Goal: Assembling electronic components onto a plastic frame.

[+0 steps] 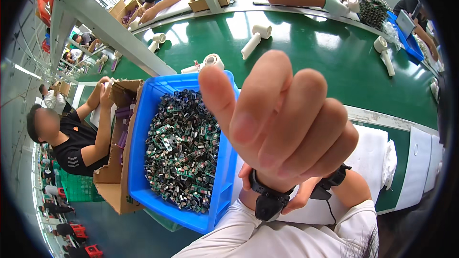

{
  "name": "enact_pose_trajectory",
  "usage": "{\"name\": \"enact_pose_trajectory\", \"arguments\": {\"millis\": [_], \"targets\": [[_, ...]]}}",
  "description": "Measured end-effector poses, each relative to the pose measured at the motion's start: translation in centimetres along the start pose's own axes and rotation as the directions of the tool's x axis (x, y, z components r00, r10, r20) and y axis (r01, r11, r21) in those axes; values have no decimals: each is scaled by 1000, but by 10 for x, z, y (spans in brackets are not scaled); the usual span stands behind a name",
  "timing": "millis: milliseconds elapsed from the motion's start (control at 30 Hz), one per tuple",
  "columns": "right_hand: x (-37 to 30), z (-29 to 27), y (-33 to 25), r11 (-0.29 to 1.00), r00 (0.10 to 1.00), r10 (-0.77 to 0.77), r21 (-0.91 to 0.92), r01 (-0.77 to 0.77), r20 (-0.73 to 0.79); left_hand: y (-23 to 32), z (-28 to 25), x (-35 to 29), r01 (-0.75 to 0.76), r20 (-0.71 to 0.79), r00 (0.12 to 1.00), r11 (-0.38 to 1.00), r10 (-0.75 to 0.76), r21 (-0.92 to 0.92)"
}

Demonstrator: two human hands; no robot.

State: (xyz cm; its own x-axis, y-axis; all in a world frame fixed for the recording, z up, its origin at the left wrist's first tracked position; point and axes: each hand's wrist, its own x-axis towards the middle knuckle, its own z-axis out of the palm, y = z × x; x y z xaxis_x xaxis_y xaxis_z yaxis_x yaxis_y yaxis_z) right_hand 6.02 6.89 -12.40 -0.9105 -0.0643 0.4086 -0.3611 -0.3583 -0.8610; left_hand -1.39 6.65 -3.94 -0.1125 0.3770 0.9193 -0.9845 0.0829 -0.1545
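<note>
My left hand (282,119) is raised close to the view, palm side toward me. Its fingers curl into a loose fist with the thumb apart, and nothing shows inside it. A black wristband device (268,201) is strapped around my left wrist. From behind, my right hand (300,197) reaches around that wrist, with fingertips showing on both sides of the device; the rest of its grip is hidden. Another black device (332,179) with a thin cable sits on my right wrist. Left of my hands, a blue bin (137,162) holds many small green circuit boards (184,148).
Beyond my hands runs a green conveyor (311,43) carrying white handheld fans (257,40). A cardboard box (107,184) with purple parts stands left of the bin, beside a seated person (71,138). White foam sheets (370,148) lie at right. Co-workers sit across the belt.
</note>
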Motion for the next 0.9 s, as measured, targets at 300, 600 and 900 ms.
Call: {"name": "enact_pose_trajectory", "arguments": {"millis": [300, 600, 900], "targets": [[-10, 10, -2, 990, 989, 131, 69, -127, -65, 8, 19, -5, 42, -433, 899, 975, 59, 219], [-24, -27, 15, 984, 980, 172, 56, -166, -103, 15, -36, -17, -58, -471, 880, 998, 56, 10], [-36, -53, 53, 884, 923, 290, 440, -157, -254, 49, -104, -57, -196, -818, 558, 980, 141, 35]]}}
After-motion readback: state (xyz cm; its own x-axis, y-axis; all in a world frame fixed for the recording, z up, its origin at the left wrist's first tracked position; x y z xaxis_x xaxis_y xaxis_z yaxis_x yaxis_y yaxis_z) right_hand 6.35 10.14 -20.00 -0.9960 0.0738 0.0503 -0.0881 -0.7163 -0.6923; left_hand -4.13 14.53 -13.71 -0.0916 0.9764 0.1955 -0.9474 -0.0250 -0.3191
